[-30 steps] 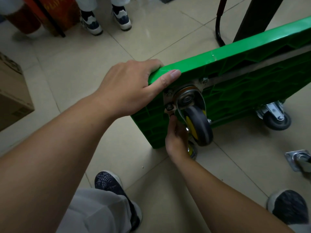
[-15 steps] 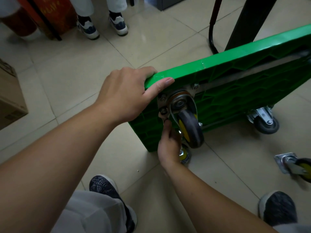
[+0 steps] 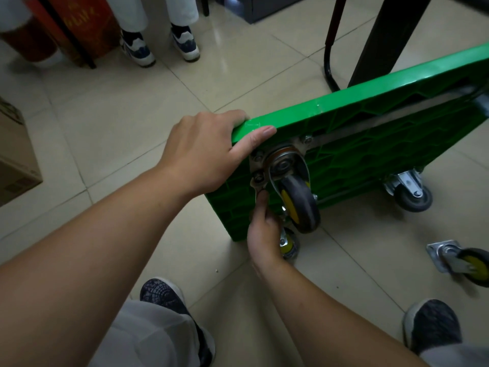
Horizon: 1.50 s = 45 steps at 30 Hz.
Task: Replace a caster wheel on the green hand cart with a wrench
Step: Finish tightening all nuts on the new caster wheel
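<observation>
The green hand cart [image 3: 370,144] stands tipped on its edge with its ribbed underside facing me. My left hand [image 3: 206,152] grips its top corner, thumb along the rim. A caster wheel [image 3: 299,202] with a grey tyre and yellow hub is bolted at that corner. My right hand [image 3: 263,231] holds a metal wrench [image 3: 258,185] whose head sits on a bolt of the caster's mounting plate. Most of the wrench handle is hidden in my hand.
A loose caster [image 3: 465,263] lies on the tiled floor at right. Another caster [image 3: 412,193] is mounted on the cart, and one [image 3: 289,243] shows behind my right hand. A cardboard box [image 3: 13,160] stands left. Another person's shoes [image 3: 158,46] and black table legs [image 3: 375,41] are beyond.
The camera view has shifted slightly; both hands keep their holds. My right hand has moved the wrench only a little at the bolt.
</observation>
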Tool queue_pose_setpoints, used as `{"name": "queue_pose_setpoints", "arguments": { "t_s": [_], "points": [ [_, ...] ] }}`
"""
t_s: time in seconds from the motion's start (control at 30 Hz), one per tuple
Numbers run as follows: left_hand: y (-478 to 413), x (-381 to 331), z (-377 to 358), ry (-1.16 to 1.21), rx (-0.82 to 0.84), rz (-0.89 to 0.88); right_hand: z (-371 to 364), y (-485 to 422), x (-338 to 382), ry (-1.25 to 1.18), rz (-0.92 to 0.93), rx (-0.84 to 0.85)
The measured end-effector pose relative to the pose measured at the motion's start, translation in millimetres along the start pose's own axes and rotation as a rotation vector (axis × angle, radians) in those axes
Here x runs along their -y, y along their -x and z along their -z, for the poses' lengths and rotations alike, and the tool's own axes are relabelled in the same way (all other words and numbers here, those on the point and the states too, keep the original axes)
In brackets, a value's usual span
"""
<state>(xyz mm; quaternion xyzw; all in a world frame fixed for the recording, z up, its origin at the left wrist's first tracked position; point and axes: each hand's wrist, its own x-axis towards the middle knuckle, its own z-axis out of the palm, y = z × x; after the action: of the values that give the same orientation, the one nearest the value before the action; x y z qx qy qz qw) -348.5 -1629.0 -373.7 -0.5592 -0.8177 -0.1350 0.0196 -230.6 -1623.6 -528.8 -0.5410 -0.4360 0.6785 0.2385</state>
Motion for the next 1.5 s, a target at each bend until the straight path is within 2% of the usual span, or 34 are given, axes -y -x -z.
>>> {"name": "queue_pose_setpoints", "arguments": {
  "t_s": [0.1, 0.23, 0.3, 0.37, 0.5, 0.57, 0.73, 0.97, 1.07, 1.33, 1.5],
  "points": [
    [0, 0, 1, -0.004, 0.017, -0.004, 15, 2, 1, 0.174, 0.052, -0.009],
    [0, -1, 2, -0.015, 0.018, -0.007, 39, 5, -29, 0.578, 0.37, -0.192],
    [0, -2, 3, -0.017, 0.023, -0.005, 39, 6, -36, 0.636, 0.466, -0.261],
    [0, -3, 4, -0.023, 0.018, -0.009, 34, 7, -30, 0.582, 0.495, -0.28],
    [1, -3, 4, -0.036, 0.015, -0.014, 21, 7, -10, 0.43, 0.299, -0.199],
    [0, -3, 3, -0.035, 0.014, -0.018, 21, 7, -2, 0.395, 0.263, -0.18],
    [0, -3, 3, -0.029, 0.02, -0.019, 17, 6, 2, 0.239, 0.218, -0.119],
    [1, -3, 1, -0.04, 0.003, -0.009, 20, -10, 5, 0.292, 0.152, -0.053],
    [1, -3, 1, -0.036, 0.008, -0.005, 2, -7, 0, 0.12, 0.13, 0.002],
    [1, -2, -1, -0.034, -0.013, 0.0, -13, -10, -11, -0.035, 0.099, -0.093],
    [2, -1, 0, -0.057, -0.015, 0.024, -10, 2, -10, -0.072, 0.03, -0.056]
  ]
}}
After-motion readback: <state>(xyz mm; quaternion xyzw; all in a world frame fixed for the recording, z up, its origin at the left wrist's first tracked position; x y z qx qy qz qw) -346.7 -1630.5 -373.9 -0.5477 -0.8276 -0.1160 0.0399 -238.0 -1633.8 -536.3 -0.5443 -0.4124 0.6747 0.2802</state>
